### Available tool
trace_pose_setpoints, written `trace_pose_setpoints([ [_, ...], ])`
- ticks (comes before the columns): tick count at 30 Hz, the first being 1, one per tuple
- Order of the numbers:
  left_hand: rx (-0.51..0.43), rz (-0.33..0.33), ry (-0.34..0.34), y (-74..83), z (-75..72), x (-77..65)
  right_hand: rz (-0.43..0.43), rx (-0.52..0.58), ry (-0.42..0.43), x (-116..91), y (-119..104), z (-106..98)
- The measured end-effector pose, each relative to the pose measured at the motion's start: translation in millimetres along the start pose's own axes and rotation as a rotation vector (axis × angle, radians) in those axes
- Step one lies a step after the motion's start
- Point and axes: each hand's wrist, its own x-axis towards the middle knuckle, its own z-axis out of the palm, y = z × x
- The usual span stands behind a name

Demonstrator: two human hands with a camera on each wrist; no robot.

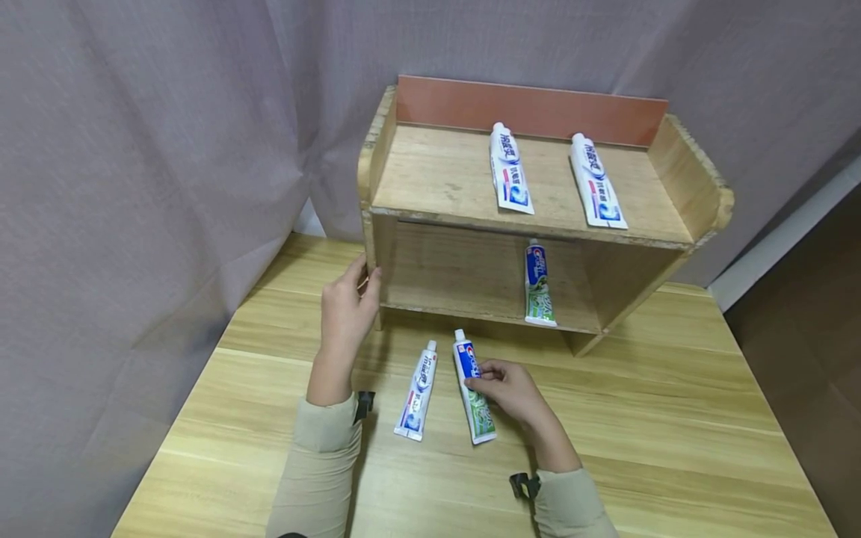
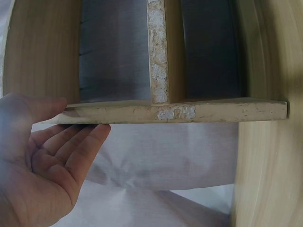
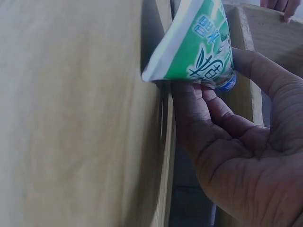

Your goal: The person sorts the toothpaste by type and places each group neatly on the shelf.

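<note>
My left hand (image 1: 344, 310) grips the left side panel of a wooden two-tier shelf (image 1: 437, 168). In the left wrist view the thumb lies on one face of that panel (image 2: 135, 113) and the fingers on the other. Over the table in front of the shelf, my right hand (image 1: 514, 390) pinches a blue-and-green toothpaste tube (image 1: 479, 415) between thumb and fingers, its cap pointing towards the shelf. The right wrist view shows the tube's flat green end (image 3: 201, 47) close to the tabletop. A white toothpaste tube (image 1: 417, 394) lies on the table between the hands.
Two white toothpaste tubes, one nearer the middle (image 1: 510, 175) and one further right (image 1: 596, 183), lie on the top tier. Another blue-and-green tube (image 1: 540, 288) lies on the lower tier. Grey curtain (image 1: 188, 149) hangs behind the wooden table (image 1: 693, 418).
</note>
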Motion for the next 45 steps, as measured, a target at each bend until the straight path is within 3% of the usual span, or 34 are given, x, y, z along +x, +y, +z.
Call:
trace_pose_setpoints([
  [33,0.005,0.01,-0.004,-1.6,-0.9,-1.4,-0.019,0.052,-0.007,-12,-16,-5],
  [41,0.002,0.015,0.001,-1.7,-0.9,-0.8,-0.033,0.02,-0.006,-21,-36,-7],
  [45,0.0,0.018,-0.002,-1.0,-0.6,-0.4,-0.036,0.015,0.01,-16,-27,-8],
])
